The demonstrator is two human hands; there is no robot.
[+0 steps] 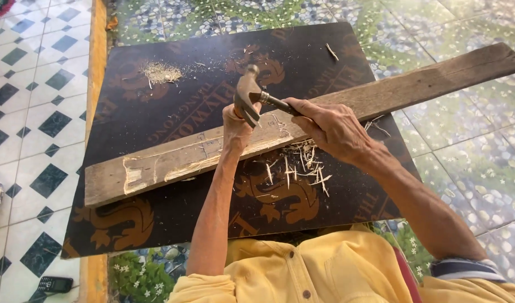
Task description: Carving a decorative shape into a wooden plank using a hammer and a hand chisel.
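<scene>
Plywood sheet (156, 112), dark with printed markings, lies on the tiled floor (465, 157); a weathered plank (173, 163) rests slantwise across it. Above the plank, the right hand (330, 129) grips a claw hammer (249, 95) by its handle. The left hand (236, 128) is closed on the plank beneath the hammerhead; what it holds is hidden. Wood splinters (302, 165) are scattered just beside.

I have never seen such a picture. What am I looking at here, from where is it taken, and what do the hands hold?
There is no machine: these are a person's two bare hands, filmed by a camera on that person's head, looking down. A long plank lies on a dark board on a tiled floor. The right hand grips a hammer by its handle. The left hand is closed just under the hammer head; what it holds is hidden. Wood chips lie beside the plank.
</scene>
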